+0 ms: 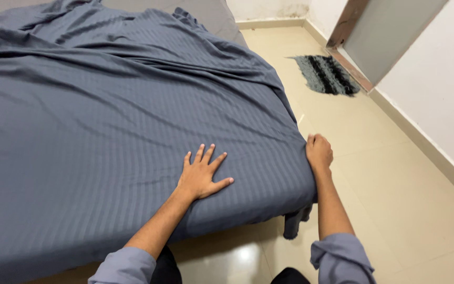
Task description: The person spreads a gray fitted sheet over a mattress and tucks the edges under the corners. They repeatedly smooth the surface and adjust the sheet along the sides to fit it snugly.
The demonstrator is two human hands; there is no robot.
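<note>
Two hands on bed: left hand (202,176) flat, fingers spread, pressing sheet (106,131); right hand (319,152) fisted, gripping sheet at mattress corner.

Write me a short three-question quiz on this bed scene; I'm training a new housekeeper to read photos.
1. True or false: the left hand lies flat, fingers spread, on the blue-grey striped bedsheet.
2. What does the right hand grip? A) the floor mat B) the sheet at the mattress corner C) a pillow
3. Fill in: the black-and-grey floor mat lies on the tiled floor by the ____.

Key: 1 true; 2 B; 3 door.
</note>
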